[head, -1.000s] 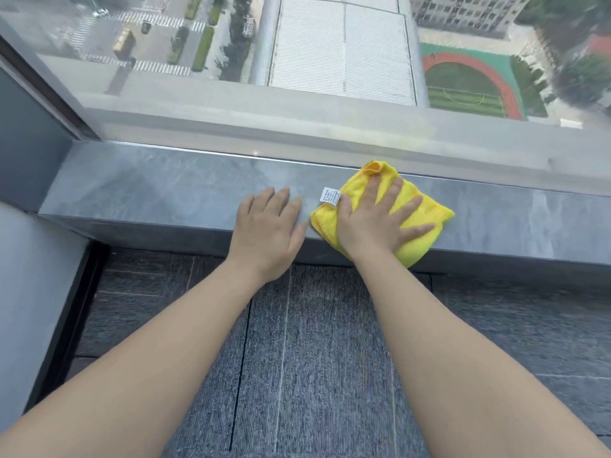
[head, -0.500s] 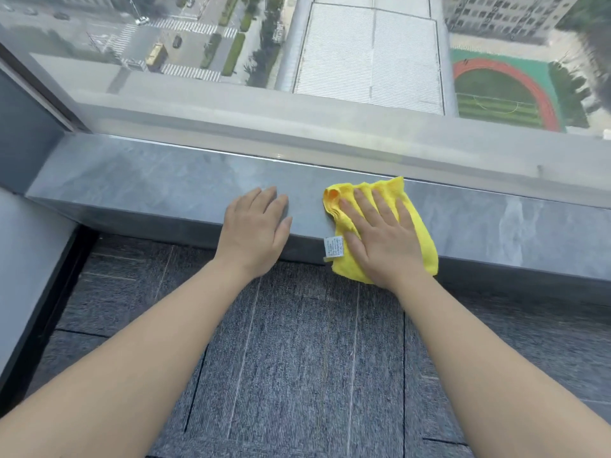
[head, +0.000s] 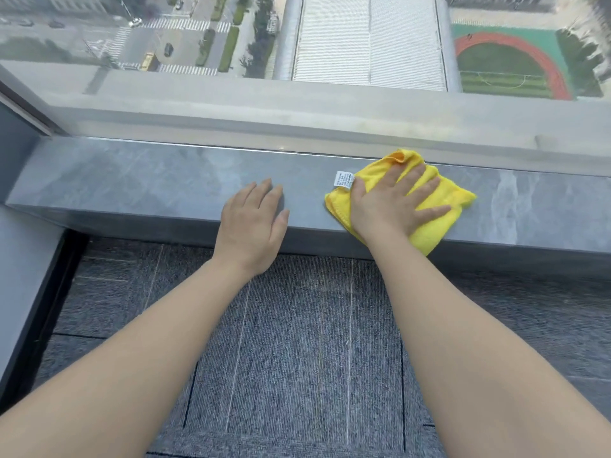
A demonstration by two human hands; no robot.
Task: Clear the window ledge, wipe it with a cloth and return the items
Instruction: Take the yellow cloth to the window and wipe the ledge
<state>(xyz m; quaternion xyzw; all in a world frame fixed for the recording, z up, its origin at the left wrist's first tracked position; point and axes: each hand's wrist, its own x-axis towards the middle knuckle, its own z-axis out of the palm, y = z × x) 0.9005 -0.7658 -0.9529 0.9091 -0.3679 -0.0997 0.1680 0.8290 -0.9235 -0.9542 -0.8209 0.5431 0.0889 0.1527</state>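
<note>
Wiping well means keeping your right hand (head: 393, 206) flat, fingers spread, on the yellow microfibre cloth (head: 439, 201) at the ledge's (head: 148, 183) two o'clock; left hand (head: 253, 223) rests open, bracing, well apart.

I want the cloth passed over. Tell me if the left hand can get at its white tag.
Probably yes: the left hand rests flat on the ledge, bare stone between it and the white tag.
</note>
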